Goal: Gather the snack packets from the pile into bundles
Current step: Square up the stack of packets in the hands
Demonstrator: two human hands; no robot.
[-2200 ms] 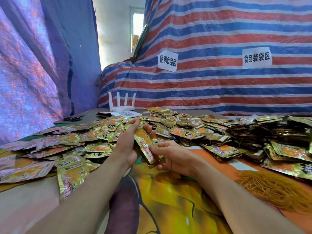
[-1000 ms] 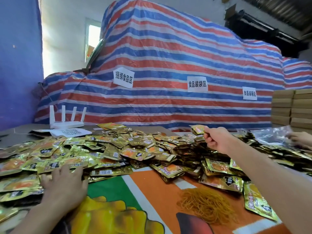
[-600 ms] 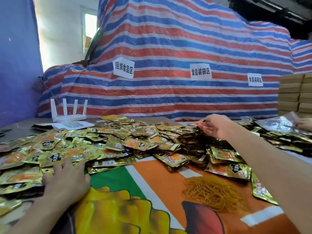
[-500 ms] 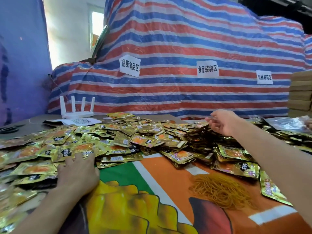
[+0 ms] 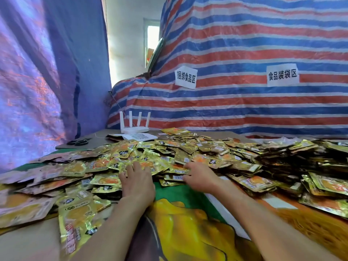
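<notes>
A wide pile of gold and orange snack packets [image 5: 197, 153] covers the table from left to right. My left hand [image 5: 136, 182] lies palm down on the pile's near edge, fingers spread over loose packets. My right hand [image 5: 201, 178] rests beside it at the same edge, fingers apart and touching packets, with nothing gripped. Bundled dark stacks of packets [image 5: 293, 157] sit at the right side of the pile.
A heap of yellow rubber bands [image 5: 308, 221] lies at the near right on the printed table cover [image 5: 188, 223]. A white router [image 5: 134, 127], a QR-code sheet [image 5: 141, 136] and black scissors [image 5: 78, 142] sit at the back left. Striped tarpaulin [image 5: 244, 100] rises behind the table.
My right hand has come back from the far right stacks to the pile's near edge, empty. The view has swung left. My left hand stays flat on the packets.
</notes>
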